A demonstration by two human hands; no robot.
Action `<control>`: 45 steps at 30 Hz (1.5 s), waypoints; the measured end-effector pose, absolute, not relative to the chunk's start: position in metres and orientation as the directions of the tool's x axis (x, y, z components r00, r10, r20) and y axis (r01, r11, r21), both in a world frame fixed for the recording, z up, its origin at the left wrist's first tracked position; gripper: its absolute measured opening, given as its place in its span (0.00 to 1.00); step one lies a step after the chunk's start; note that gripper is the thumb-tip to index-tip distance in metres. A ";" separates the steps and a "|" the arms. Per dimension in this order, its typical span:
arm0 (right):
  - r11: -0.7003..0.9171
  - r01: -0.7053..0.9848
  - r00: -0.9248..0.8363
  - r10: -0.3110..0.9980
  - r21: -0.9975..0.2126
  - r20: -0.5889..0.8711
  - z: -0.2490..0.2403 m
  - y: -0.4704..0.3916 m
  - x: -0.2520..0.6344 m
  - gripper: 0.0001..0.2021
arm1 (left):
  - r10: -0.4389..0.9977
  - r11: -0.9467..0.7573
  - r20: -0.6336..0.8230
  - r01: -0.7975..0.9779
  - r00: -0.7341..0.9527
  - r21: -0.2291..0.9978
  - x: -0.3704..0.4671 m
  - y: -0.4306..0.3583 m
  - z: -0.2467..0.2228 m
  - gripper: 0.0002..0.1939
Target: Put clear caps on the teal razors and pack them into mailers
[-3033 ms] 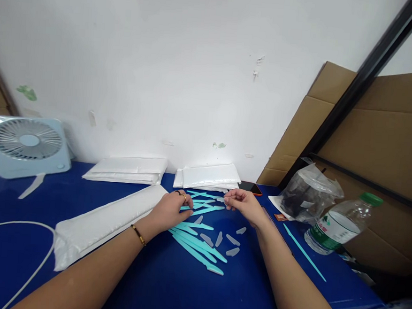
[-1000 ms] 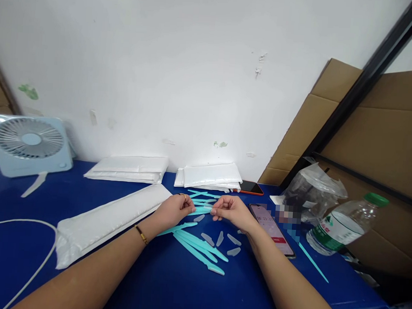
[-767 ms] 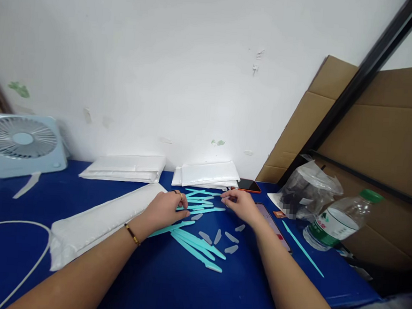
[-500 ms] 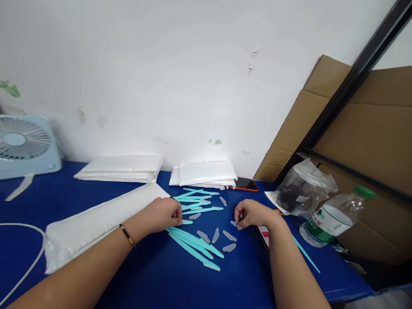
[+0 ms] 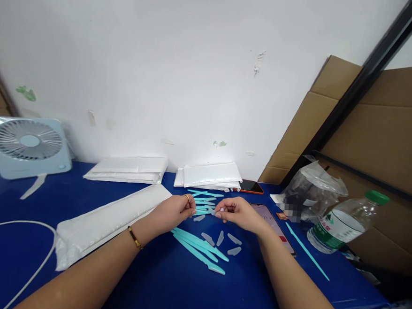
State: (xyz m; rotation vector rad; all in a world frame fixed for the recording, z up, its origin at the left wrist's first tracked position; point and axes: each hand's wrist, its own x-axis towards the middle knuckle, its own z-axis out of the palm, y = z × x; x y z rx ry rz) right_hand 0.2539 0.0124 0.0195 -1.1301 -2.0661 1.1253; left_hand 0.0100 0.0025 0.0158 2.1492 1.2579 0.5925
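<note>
My left hand (image 5: pixel 173 212) is closed in a pinch on a turquoise eyebrow razor (image 5: pixel 199 212), which points right, mostly hidden by the fingers. Facing it, my right hand (image 5: pixel 239 214) pinches a small translucent blade cap (image 5: pixel 213 212) at its fingertips. The cap and the razor's tip are very close; whether they touch I cannot tell. Behind the hands lie several turquoise razors (image 5: pixel 206 194). Nearer to me, another group of razors (image 5: pixel 199 250) is fanned out on the blue table (image 5: pixel 246 289). Loose translucent caps (image 5: pixel 234 251) are scattered beside that group.
A white padded pack (image 5: pixel 105 225) lies left, with stacked white packs (image 5: pixel 127 168) along the wall. A light-blue fan (image 5: pixel 30 147) stands far left. Right are a phone (image 5: pixel 270 218), a lone turquoise stick (image 5: pixel 307 251), a water bottle (image 5: pixel 342 225) and a plastic bag (image 5: pixel 307 190).
My right hand has moved left with the cap, toward the razor in my left hand, uncovering the phone. The left hand has lifted slightly. The view has shifted a little.
</note>
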 end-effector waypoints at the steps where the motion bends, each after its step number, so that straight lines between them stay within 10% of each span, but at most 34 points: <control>1: 0.307 0.419 -0.516 0.855 -0.855 0.054 0.020 0.011 0.253 0.12 | 0.882 -0.402 0.092 0.637 0.461 0.658 0.010 0.003 0.015 0.11; 38: 0.407 0.451 -0.546 0.830 -0.794 0.115 0.007 0.009 0.239 0.11 | 0.872 -0.440 0.126 0.646 0.472 0.623 0.022 0.002 0.007 0.10; 45: 0.493 0.704 -0.362 0.869 -0.511 0.338 0.004 0.025 0.258 0.06 | 0.799 -0.588 0.209 0.661 0.564 0.466 0.020 -0.006 0.019 0.08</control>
